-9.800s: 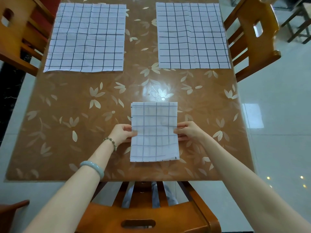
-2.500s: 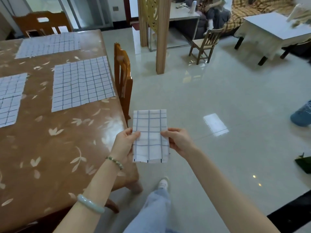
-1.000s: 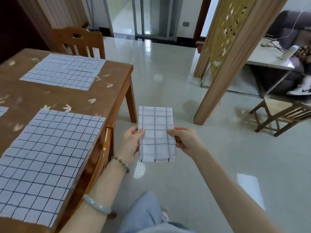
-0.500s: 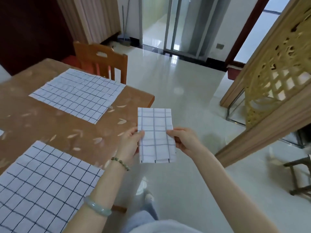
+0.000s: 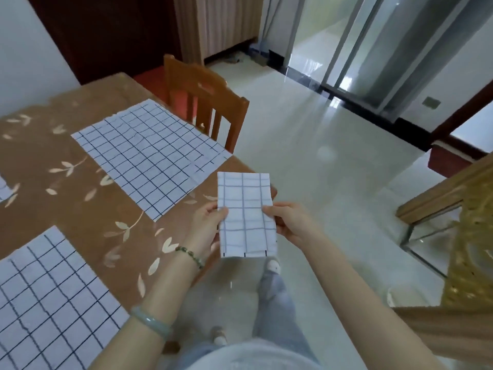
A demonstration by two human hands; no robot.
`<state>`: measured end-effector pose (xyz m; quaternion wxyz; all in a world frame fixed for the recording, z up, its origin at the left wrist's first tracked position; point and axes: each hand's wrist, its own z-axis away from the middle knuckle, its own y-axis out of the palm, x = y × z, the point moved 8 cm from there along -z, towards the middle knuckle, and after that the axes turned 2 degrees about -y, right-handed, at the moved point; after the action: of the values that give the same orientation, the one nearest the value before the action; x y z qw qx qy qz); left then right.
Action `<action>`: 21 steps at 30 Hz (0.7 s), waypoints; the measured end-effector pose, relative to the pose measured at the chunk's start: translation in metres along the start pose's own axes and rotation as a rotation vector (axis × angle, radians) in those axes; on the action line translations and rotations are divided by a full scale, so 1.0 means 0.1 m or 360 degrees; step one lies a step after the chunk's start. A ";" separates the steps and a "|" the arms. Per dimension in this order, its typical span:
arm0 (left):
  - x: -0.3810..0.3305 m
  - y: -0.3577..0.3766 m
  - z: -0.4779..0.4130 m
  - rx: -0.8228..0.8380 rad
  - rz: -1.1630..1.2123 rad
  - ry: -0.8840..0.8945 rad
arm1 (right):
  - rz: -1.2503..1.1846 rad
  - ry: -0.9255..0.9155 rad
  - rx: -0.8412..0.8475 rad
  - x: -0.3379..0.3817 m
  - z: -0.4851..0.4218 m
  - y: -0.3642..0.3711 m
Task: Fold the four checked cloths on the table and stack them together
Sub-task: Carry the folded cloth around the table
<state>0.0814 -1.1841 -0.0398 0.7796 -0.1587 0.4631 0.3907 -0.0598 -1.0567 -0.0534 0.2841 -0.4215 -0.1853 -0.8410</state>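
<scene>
gleaming floor [image 5: 333, 209] below folded cloth [image 5: 246, 214]; far cloth [image 5: 149, 156], near cloth [image 5: 48, 303] flat on table [image 5: 80, 209].

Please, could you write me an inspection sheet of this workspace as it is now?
Surface: brown leaf-patterned table, on the left.
Job's things: folded cloth held up near the table's corner; far cloth and near cloth lie flat on the table; a third cloth barely shows at the left edge.
Clutter: nothing seen.
Grippers: left hand and right hand each pinch one side of the folded cloth.
Cables: nothing seen.
Surroundings: wooden chair, shiny floor, glass door.
</scene>
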 end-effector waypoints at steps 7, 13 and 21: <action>0.07 0.16 -0.84 -0.0395 0.0151 -0.0099 | 0.0423 0.0064 0.0259 0.50 -1.17 -0.09; 0.22 0.34 -1.32 -0.0748 0.0221 -0.0217 | 0.0881 0.0084 0.0363 0.71 -2.08 -0.12; 0.58 0.35 -1.70 -0.1127 0.0003 -0.0500 | 0.1417 0.0030 0.0579 0.62 -2.86 0.08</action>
<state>-0.0313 -1.2387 -0.1736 0.7377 -0.3557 0.1747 0.5466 -0.2570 -1.2407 -0.1666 0.6874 -0.3956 -0.1283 -0.5954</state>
